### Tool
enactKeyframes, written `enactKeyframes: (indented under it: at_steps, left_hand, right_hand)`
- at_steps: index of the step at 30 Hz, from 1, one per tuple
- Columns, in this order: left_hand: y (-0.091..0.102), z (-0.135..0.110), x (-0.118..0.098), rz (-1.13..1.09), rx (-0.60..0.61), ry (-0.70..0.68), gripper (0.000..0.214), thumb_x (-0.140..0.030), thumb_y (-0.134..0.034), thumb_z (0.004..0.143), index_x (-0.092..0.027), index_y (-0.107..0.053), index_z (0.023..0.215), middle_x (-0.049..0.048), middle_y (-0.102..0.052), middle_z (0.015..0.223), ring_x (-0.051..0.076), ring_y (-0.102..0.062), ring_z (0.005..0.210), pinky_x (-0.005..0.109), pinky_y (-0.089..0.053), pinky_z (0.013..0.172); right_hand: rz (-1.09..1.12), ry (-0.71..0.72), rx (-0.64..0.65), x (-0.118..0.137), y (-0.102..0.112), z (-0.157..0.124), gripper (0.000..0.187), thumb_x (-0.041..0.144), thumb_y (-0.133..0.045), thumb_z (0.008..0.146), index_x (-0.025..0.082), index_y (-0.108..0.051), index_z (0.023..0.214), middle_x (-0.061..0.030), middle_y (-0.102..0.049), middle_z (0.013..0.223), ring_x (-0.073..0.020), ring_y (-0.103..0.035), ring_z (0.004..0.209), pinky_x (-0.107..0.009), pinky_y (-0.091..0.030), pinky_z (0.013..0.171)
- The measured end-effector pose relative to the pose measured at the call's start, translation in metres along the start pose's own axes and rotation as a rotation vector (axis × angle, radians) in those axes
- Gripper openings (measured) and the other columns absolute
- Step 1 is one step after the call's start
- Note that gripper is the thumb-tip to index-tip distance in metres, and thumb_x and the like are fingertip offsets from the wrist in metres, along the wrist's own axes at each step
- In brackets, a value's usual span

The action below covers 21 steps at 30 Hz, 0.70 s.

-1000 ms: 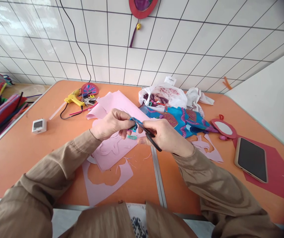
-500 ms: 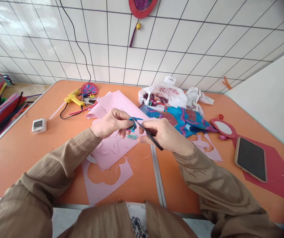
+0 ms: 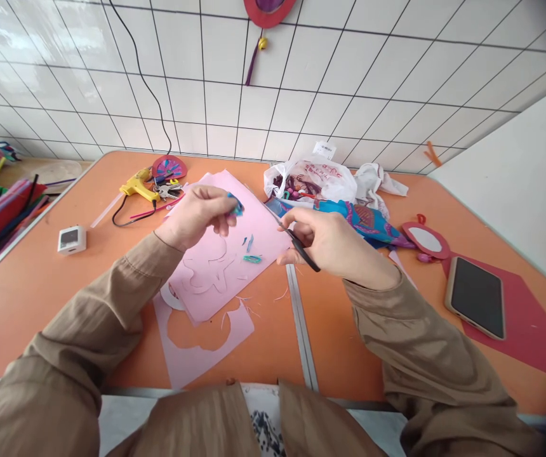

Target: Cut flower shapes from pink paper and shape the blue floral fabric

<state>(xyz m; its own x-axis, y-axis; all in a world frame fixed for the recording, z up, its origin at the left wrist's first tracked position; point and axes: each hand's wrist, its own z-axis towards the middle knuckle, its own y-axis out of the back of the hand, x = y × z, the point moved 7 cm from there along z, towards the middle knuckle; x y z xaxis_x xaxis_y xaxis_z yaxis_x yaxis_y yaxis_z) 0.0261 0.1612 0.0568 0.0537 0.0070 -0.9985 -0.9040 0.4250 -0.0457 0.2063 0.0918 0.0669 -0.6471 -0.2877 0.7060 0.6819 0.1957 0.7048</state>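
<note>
Two-handed trimming is seemingly underway: left hand [image 3: 201, 216] is pinching blue scrap [image 3: 238, 206]; right hand [image 3: 318, 238], apart from it, is gripping scissors [image 3: 306, 254]. Snipping would be requiring both brought together.

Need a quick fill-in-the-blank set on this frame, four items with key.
1. The right hand holds a pair of ____ with black handles.
2. The small piece pinched in the left hand is mostly ____.
3. A dark-screened ____ lies partly on the red sheet.
4. The body of the glue gun is ____.

Missing words: scissors; blue; phone; yellow.
</note>
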Motion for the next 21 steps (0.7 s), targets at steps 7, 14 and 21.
enactKeyframes:
  at_steps: [7, 14, 21]
  left_hand:
    - [0.032, -0.019, -0.048, -0.127, -0.405, -0.26, 0.026, -0.011, -0.053, 0.085, -0.014, -0.06, 0.06, 0.0008, -0.063, 0.059, 0.005, -0.052, 0.044, 0.018, -0.035, 0.042]
    - [-0.006, -0.046, -0.064, -0.066, -0.204, -0.213, 0.029, -0.017, -0.057, 0.087, -0.016, -0.059, 0.058, 0.0, -0.061, 0.057, 0.008, -0.052, 0.044, 0.023, -0.036, 0.043]
    - [-0.015, -0.058, -0.073, -0.025, -0.174, -0.265, 0.026, -0.019, -0.055, 0.085, -0.017, -0.061, 0.059, -0.0025, -0.06, 0.057, 0.007, -0.052, 0.043, 0.02, -0.037, 0.044]
  right_hand:
    - [-0.26, 0.041, 0.392, 0.014, -0.062, -0.009, 0.043, 0.037, -0.084, 0.073, 0.021, -0.055, 0.1, 0.0012, -0.069, 0.078, -0.0159, -0.063, 0.068, -0.026, -0.032, 0.058]
    - [-0.502, 0.156, 0.384, 0.032, -0.109, -0.014, 0.022, 0.03, -0.066, 0.085, 0.016, -0.065, 0.102, -0.0083, -0.076, 0.096, -0.0237, -0.07, 0.085, -0.031, -0.027, 0.058]
    - [-0.522, 0.172, 0.407, 0.032, -0.127, -0.018, 0.034, 0.019, -0.062, 0.086, 0.009, -0.06, 0.118, -0.0123, -0.073, 0.105, -0.0258, -0.067, 0.097, -0.033, -0.031, 0.06]
